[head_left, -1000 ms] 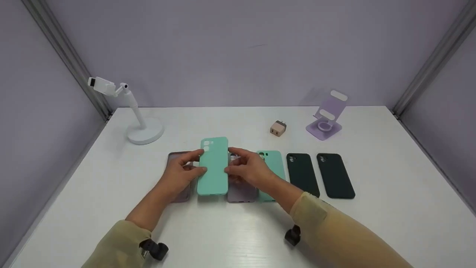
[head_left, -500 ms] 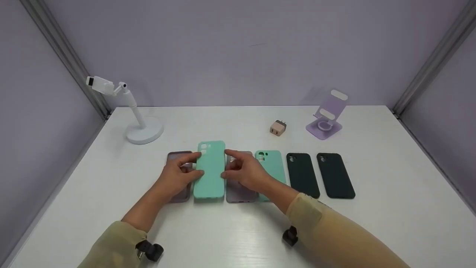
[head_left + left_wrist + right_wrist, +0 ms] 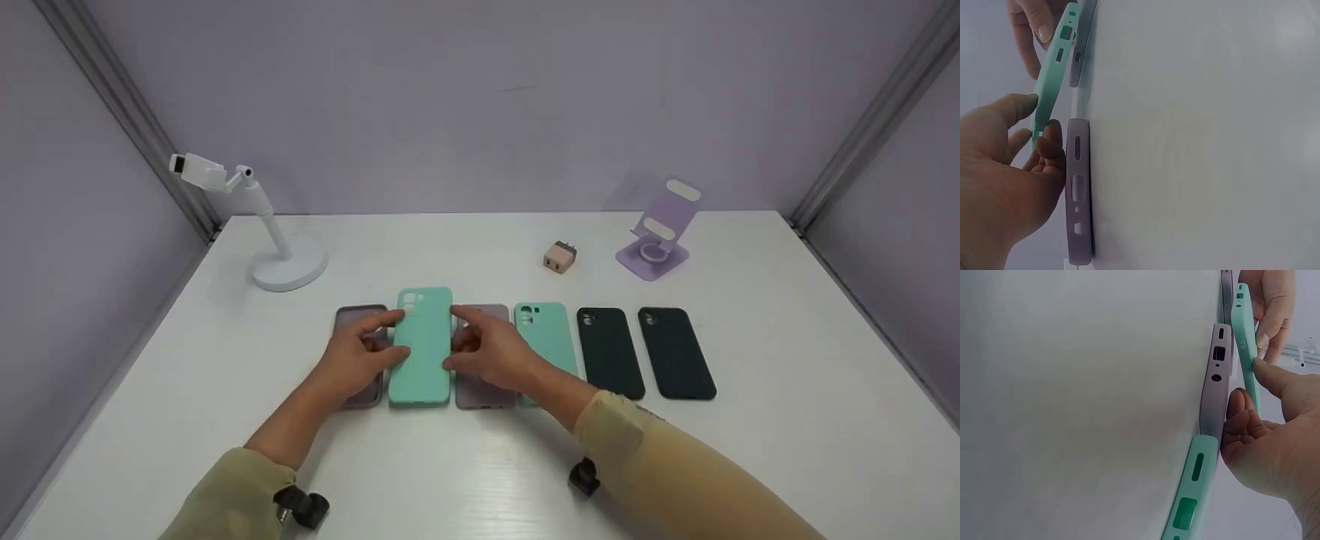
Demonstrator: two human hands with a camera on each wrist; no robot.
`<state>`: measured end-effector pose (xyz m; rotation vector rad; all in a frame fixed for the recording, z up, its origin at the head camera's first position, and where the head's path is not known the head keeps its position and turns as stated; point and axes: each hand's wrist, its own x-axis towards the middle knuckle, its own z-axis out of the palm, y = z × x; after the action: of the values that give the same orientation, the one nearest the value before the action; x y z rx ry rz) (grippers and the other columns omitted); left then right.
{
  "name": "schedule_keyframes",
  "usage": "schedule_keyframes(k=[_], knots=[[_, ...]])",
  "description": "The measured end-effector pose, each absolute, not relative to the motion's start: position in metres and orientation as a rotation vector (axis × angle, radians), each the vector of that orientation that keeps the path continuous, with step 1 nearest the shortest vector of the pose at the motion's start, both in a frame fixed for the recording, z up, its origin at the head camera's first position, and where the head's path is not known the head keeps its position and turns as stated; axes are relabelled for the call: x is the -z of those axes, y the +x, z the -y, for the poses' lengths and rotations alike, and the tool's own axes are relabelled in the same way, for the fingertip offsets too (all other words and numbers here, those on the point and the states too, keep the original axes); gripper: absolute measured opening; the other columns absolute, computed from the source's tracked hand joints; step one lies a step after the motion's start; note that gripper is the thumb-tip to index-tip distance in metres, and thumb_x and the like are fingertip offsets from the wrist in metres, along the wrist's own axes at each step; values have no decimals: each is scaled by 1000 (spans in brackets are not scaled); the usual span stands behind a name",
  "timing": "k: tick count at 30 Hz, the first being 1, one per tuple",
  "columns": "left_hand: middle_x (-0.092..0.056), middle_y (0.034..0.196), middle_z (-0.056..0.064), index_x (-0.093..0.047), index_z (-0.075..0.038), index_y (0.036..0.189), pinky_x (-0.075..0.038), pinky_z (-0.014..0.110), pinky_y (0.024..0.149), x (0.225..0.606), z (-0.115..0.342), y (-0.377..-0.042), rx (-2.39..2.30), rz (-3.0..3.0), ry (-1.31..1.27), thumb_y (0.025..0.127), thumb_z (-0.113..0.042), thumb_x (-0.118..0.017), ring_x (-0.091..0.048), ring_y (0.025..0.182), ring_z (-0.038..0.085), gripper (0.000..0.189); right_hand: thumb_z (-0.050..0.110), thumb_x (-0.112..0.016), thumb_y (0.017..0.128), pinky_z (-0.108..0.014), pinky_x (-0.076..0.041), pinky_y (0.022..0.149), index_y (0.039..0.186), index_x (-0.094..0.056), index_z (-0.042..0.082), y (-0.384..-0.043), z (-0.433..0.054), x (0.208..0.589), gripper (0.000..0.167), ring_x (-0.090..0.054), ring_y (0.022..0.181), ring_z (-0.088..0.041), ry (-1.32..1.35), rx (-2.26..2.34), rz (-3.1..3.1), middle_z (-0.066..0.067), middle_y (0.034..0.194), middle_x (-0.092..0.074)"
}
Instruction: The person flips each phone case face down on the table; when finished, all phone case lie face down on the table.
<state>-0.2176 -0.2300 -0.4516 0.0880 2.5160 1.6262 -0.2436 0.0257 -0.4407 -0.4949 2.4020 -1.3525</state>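
Note:
A mint phone case [image 3: 421, 352] is held back side up between both hands. My left hand [image 3: 354, 364] pinches its left edge, thumb and index finger on the side. The right hand [image 3: 499, 352] grips the opposite edge in the same way. In the left wrist view the mint case [image 3: 1053, 79] tilts close over the tabletop, above the row of cases. A mauve case [image 3: 366, 394] lies on its left, partly behind the left hand. Another mauve case [image 3: 484, 394] lies on its right, partly covered by the right hand.
Further right lie a second mint case [image 3: 546, 337] and two black cases [image 3: 609, 352], side by side. Behind them stand a pink charger plug [image 3: 559, 257] and a purple phone stand [image 3: 660, 232]. A white stand [image 3: 289, 262] is at the back left.
Both hands have lowered the mint case and drawn it slightly left and nearer, into the gap between the two mauve cases. The other things have not moved.

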Motion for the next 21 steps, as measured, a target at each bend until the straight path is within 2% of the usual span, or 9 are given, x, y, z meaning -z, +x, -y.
schedule_keyframes(k=[6,14,21], knots=[[-54,142,12,-55,-16,156,-49,26,73,452,230,-217,-1612,-2531,83,97,-19,-79,-56,90,18,64,15,-86,92,-31,-56,87,166,-38,17,-244,-24,442,88,-65,98,-15,-476,1317,-2421,3,108,-69],[-55,144,11,-57,-16,155,-48,26,74,454,228,-218,-1588,-2572,97,96,-16,-80,-55,90,20,62,14,-86,92,-33,-56,90,166,-37,16,-242,-23,443,89,-66,97,-14,-486,1312,-2437,3,109,-69],[-56,145,12,-57,-14,154,-49,29,79,455,227,-217,-1574,-2591,116,96,-15,-80,-55,96,22,63,15,-85,92,-32,-55,89,167,-36,16,-241,-24,445,89,-65,96,-12,-530,1263,-2469,2,110,-69]])
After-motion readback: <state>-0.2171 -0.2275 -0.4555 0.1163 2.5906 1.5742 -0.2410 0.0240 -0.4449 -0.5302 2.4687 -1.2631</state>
